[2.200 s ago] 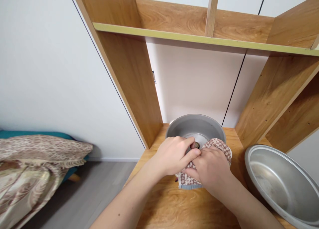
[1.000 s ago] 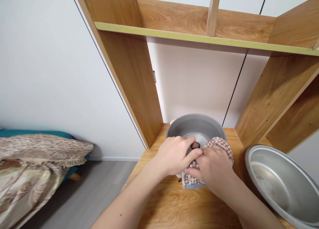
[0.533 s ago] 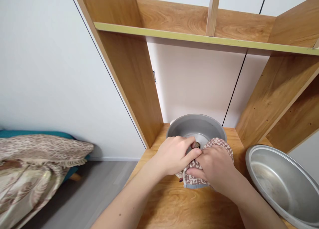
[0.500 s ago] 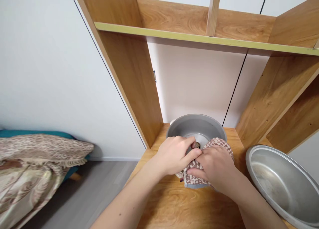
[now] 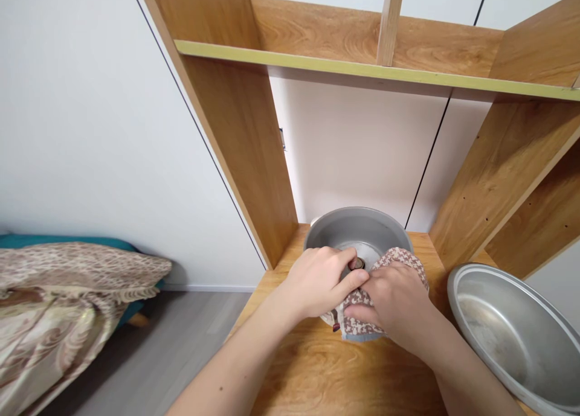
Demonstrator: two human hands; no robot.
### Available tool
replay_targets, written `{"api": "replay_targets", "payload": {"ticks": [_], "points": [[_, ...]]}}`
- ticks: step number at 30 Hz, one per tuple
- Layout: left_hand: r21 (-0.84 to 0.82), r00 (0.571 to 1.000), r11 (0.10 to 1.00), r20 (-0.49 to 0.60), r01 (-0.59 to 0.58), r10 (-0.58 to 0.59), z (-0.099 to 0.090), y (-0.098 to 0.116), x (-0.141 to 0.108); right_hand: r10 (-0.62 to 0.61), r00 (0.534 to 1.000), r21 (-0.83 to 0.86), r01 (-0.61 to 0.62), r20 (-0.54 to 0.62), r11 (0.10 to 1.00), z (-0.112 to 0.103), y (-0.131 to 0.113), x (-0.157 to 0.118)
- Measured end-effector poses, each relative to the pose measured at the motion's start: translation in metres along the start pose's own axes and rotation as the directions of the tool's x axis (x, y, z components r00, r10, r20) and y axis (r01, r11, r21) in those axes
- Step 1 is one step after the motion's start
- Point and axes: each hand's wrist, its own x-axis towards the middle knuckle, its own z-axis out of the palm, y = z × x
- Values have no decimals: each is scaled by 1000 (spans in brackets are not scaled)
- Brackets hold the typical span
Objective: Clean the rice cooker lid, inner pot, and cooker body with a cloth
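From my remote view, the nubbly brown-and-white cloth (image 5: pixel 401 258) drapes over the near-right rim of the round, matte-grey pot (image 5: pixel 362 226), bunched in the right hand's (image 5: pixel 394 307) grip. The left hand (image 5: pixel 319 280) curls over the pot's near rim; I cannot tell whether its grip is clenched. Beneath the pot lies the glossy, wood-grained tabletop (image 5: pixel 353 374); right of it, a smooth metal basin (image 5: pixel 512 337).

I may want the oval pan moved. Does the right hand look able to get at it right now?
Likely yes: the oval pan stands open beside the right forearm with nothing seen between, though the right hand would first have to let go of the cloth.
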Motion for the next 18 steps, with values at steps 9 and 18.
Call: {"api": "replay_targets", "payload": {"ticks": [9,18], "points": [[20,1000,1000,-14,-11,12,3,0,-1,51,990,14,-50,-129,999,16,-19,8],[32,1000,999,-5,-8,8,4,-1,-1,55,972,42,-47,-227,998,26,-22,8]]}}
